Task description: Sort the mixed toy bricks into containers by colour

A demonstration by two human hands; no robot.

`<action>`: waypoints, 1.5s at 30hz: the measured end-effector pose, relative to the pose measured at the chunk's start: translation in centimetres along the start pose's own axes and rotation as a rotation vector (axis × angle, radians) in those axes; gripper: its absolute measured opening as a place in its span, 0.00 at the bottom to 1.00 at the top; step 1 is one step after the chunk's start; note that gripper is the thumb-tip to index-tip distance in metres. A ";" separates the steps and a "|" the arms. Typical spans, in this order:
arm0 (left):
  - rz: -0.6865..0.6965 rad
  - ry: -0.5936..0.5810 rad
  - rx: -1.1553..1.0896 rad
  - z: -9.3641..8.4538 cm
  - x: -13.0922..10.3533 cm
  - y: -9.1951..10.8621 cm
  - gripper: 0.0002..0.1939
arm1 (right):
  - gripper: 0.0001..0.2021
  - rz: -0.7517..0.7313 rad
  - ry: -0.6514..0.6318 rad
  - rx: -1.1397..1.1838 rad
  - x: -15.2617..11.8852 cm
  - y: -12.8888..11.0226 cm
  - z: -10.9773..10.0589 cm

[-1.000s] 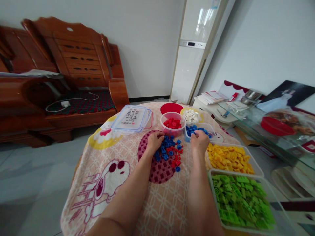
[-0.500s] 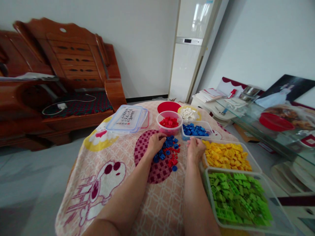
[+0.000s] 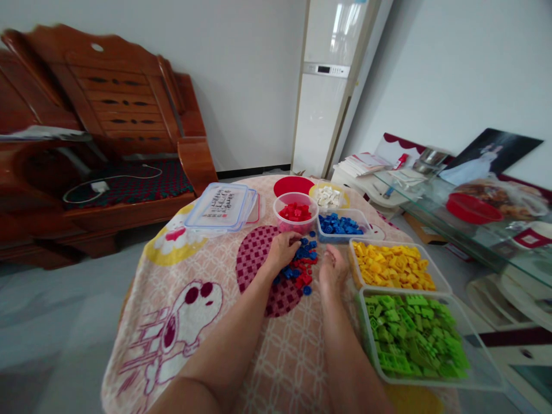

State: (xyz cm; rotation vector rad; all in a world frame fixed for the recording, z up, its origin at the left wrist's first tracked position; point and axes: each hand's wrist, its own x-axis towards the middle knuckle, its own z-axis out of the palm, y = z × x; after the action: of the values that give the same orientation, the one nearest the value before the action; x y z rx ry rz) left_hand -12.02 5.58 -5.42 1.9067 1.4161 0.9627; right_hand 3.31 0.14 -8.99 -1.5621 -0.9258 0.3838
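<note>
A small mixed pile of blue bricks (image 3: 307, 248) and red bricks (image 3: 305, 276) lies on the patterned cloth between my hands. My left hand (image 3: 282, 252) is at the pile's left side, fingers bent together over the blue pieces; what is in its fingertips is hidden. On the right of the pile, my right hand (image 3: 333, 270) has its fingers curled in, slightly blurred, and I cannot make out what they hold. Just beyond stand a round tub of red bricks (image 3: 295, 212) and a clear box of blue bricks (image 3: 340, 224).
Right of my right arm stand a box of yellow bricks (image 3: 392, 265) and a larger box of green bricks (image 3: 416, 336). White bricks (image 3: 328, 197) sit at the back near a red round lid (image 3: 294, 186). Clear lids (image 3: 219, 207) are stacked back left. A glass table (image 3: 435, 204) stands at right.
My right hand has moved away from the blue box, nearer to me and towards the pile. My left hand has shifted slightly right over the blue bricks. The view has moved a little.
</note>
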 end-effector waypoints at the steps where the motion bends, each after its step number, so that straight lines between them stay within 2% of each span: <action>1: 0.010 -0.010 0.003 0.0 0.0 -0.1 0.14 | 0.22 -0.007 -0.014 -0.006 -0.1 -0.2 -0.1; 8: 0.039 -0.060 0.117 0.3 -0.2 0.4 0.13 | 0.23 0.002 -0.053 -0.015 0.5 -1.1 0.0; 14: -0.002 -0.051 0.066 0.6 -0.4 0.8 0.10 | 0.22 0.026 -0.058 0.047 0.4 -0.8 0.6; 20: 0.002 -0.059 0.099 0.8 -0.5 1.1 0.10 | 0.22 0.165 -0.003 0.266 0.8 0.5 1.3; 23: 0.014 -0.075 0.147 0.9 -0.5 1.1 0.09 | 0.22 0.254 0.039 0.411 1.0 0.6 1.6; 26: 0.020 -0.080 0.192 1.0 -0.5 1.1 0.07 | 0.21 0.273 0.049 0.470 0.9 0.4 1.7; 30: 0.036 -0.077 0.186 0.9 -0.6 1.1 0.07 | 0.20 0.280 0.047 0.473 0.9 0.2 1.5; 37: 0.060 -0.077 0.161 0.5 -0.8 1.1 0.08 | 0.19 0.422 0.062 0.605 1.5 -0.9 0.5; 45: 0.073 -0.095 0.125 0.4 -0.4 0.6 0.08 | 0.20 0.425 0.005 0.579 1.7 -1.2 0.0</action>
State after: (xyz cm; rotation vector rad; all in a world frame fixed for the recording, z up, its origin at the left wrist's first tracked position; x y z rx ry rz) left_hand -11.46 5.02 -5.29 2.0792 1.3888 0.8223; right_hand 3.99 1.35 -7.42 -1.2035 -0.4097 0.8657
